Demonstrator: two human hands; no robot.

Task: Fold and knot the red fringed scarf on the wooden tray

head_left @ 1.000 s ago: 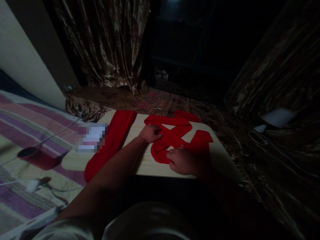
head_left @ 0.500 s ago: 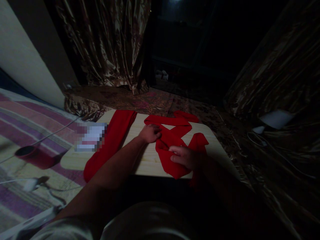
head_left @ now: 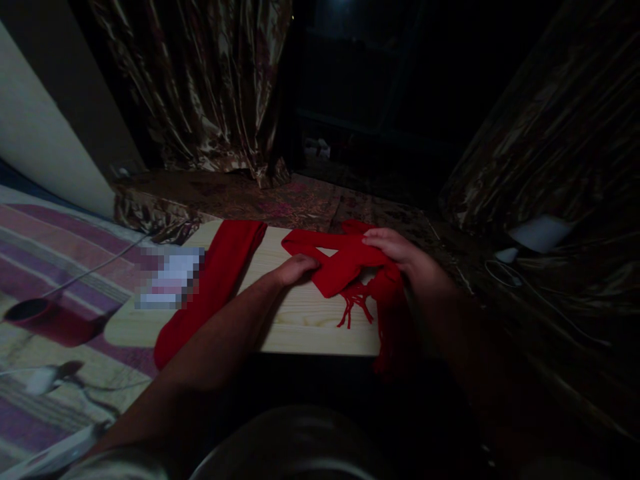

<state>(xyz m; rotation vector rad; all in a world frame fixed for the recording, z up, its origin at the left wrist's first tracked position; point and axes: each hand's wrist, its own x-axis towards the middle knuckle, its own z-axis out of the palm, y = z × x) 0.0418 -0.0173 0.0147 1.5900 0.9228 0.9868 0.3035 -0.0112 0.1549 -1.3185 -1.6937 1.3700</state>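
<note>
A red scarf [head_left: 345, 267] with a knotted fringe lies crossed and looped on a small light wooden table [head_left: 300, 327]. My left hand [head_left: 299, 269] is closed on the scarf's left edge. At the far right of the loop, my right hand [head_left: 393, 247] grips the cloth with the thumb on top; its other fingers are partly hidden. Fringe strands hang over the wood, and one end of the scarf droops past the table's front edge. To the left, a second length of red cloth [head_left: 215, 287] lies folded in a long flat strip, partly behind my left forearm.
A blurred-out white item [head_left: 173, 277] lies at the table's left end. Beyond it are a red cup-like container [head_left: 50, 322] and cables on a striped bedcover [head_left: 75, 253]. Patterned curtains [head_left: 210, 87] hang behind. A white object [head_left: 540, 235] with a cable lies on the right.
My right hand has moved up and away to the scarf's far right side. The near part of the scarf is turned back, and its fringe now shows. My left hand stays nearly in place.
</note>
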